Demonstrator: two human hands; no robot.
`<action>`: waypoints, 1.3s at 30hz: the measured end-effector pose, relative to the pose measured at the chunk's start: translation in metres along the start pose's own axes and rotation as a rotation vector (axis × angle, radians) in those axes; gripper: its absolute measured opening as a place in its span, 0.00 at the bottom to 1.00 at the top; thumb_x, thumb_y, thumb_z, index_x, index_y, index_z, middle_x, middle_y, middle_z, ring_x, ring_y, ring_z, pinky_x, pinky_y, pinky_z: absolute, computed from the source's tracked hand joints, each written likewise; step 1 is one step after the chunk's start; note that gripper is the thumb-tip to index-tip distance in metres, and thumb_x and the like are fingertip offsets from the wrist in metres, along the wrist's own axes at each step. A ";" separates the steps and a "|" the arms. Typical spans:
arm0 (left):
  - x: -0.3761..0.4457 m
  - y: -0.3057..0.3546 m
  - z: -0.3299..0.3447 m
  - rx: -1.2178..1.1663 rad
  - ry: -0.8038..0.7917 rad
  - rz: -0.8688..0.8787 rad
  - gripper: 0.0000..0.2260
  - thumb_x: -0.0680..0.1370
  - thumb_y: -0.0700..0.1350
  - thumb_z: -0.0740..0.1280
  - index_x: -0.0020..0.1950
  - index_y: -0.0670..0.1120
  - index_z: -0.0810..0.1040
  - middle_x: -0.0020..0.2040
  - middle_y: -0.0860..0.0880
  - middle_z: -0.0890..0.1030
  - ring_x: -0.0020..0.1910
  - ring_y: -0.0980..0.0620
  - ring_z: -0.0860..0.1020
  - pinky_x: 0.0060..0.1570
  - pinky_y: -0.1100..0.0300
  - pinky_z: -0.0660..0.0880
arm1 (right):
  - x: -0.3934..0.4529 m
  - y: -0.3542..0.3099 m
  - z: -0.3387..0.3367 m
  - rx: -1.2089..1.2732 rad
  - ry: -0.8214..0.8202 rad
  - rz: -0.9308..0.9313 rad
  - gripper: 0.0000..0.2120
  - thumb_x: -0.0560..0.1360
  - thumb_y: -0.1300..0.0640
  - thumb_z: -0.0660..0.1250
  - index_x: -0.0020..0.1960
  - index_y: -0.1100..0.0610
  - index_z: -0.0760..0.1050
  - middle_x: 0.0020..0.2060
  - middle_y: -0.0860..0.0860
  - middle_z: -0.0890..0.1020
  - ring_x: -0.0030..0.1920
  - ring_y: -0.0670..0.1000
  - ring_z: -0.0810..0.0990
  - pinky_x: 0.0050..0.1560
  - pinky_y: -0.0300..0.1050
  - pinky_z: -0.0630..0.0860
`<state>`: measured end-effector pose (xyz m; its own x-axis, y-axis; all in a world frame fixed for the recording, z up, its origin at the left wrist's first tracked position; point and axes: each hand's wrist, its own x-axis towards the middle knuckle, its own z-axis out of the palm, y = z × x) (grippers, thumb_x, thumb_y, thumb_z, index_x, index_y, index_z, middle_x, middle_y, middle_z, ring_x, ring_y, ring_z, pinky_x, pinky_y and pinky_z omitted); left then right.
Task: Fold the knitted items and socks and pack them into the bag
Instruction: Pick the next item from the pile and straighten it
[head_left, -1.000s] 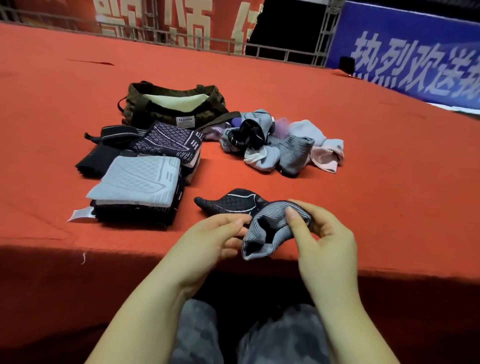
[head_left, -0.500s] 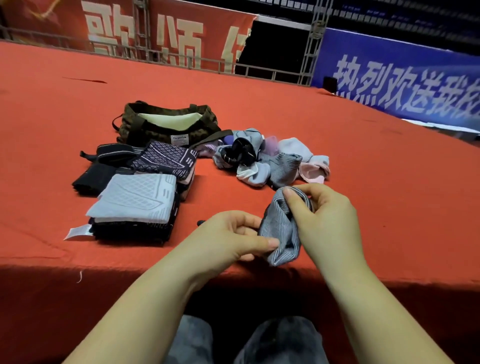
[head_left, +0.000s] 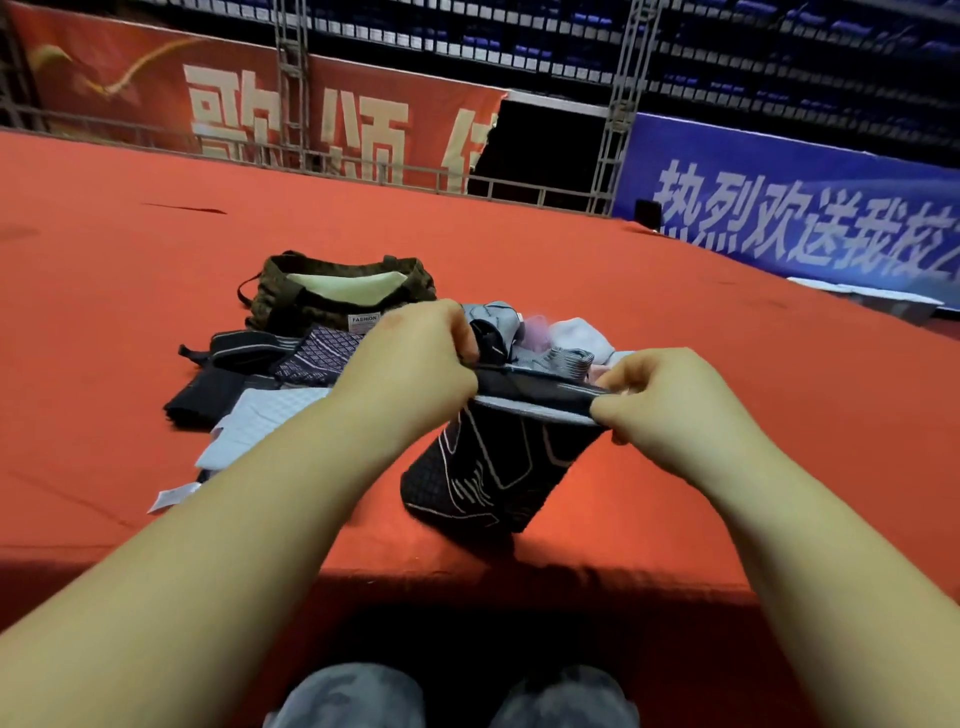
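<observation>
The dark sock (head_left: 493, 467) hangs in the air above the near part of the red table (head_left: 675, 322), stretched by its cuff between the two hands, its patterned foot dangling down toward the cloth; whether the tip touches the surface cannot be told. The left hand (head_left: 415, 369) pinches one end of the cuff with curled fingers, and the right hand (head_left: 670, 405) pinches the other end the same way, so the opening is pulled flat and taut. Being a light, soft knit, it should drape and stretch readily, with little to slip and nothing to break; the ribbed cuff looks the firmest place to hold, and taking it at both corners keeps the rest hanging straight for a fold. Behind the hands lies a loose pile of socks (head_left: 550, 343) not yet folded, and to the left sits a stack of folded knitted items (head_left: 291, 410). The olive bag (head_left: 332, 291) stands open farther back, beside that stack, and nothing visible has been packed into it; I judge the folding is only partly done
</observation>
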<state>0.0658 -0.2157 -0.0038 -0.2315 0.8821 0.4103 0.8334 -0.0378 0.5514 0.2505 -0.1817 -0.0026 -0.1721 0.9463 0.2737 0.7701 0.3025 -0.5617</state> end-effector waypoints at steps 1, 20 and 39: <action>0.001 0.002 -0.002 0.084 0.006 0.017 0.09 0.70 0.36 0.63 0.46 0.49 0.75 0.46 0.51 0.77 0.46 0.48 0.74 0.40 0.60 0.68 | 0.001 -0.001 0.002 -0.006 0.014 0.006 0.07 0.68 0.61 0.66 0.34 0.50 0.75 0.28 0.47 0.78 0.37 0.51 0.77 0.37 0.43 0.73; 0.006 0.023 -0.028 -1.366 -0.174 -0.598 0.07 0.78 0.34 0.59 0.42 0.42 0.73 0.34 0.47 0.73 0.18 0.59 0.72 0.21 0.70 0.73 | -0.030 0.003 0.050 0.825 -0.313 -0.253 0.31 0.64 0.49 0.78 0.64 0.50 0.70 0.57 0.44 0.81 0.60 0.42 0.77 0.60 0.40 0.72; -0.007 -0.048 0.052 -1.032 -0.341 -0.440 0.11 0.75 0.42 0.67 0.55 0.39 0.80 0.52 0.41 0.83 0.55 0.42 0.80 0.60 0.49 0.75 | -0.004 0.025 0.060 1.044 -0.594 0.277 0.15 0.77 0.50 0.62 0.54 0.60 0.79 0.49 0.56 0.84 0.43 0.53 0.83 0.46 0.45 0.80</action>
<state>0.0535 -0.1960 -0.0714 -0.1213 0.9883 -0.0926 -0.1233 0.0776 0.9893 0.2337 -0.1714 -0.0643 -0.5437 0.8155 -0.1983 0.0123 -0.2286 -0.9735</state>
